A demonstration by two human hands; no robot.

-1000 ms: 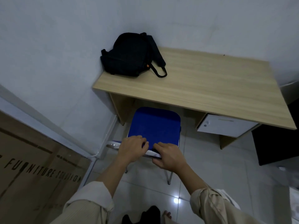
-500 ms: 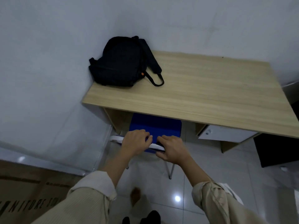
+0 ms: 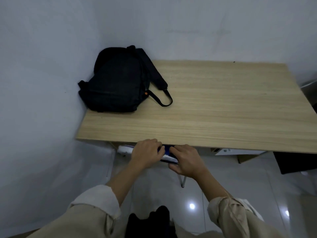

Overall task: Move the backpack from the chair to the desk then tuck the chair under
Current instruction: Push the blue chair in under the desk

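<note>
The black backpack lies on the far left corner of the light wooden desk, against the wall, its strap looped out to the right. The blue chair is almost wholly under the desk; only a sliver of blue seat, the white backrest rail and one metal leg show. My left hand and my right hand both grip the backrest rail, side by side at the desk's front edge.
White walls close the desk in behind and on the left. A white drawer unit hangs under the desk's right part. A dark object stands on the glossy tiled floor at the right.
The chair has slid forward under the desk, its blue seat now nearly hidden. Both hands moved forward with the backrest. The backpack has not moved on the desk.
</note>
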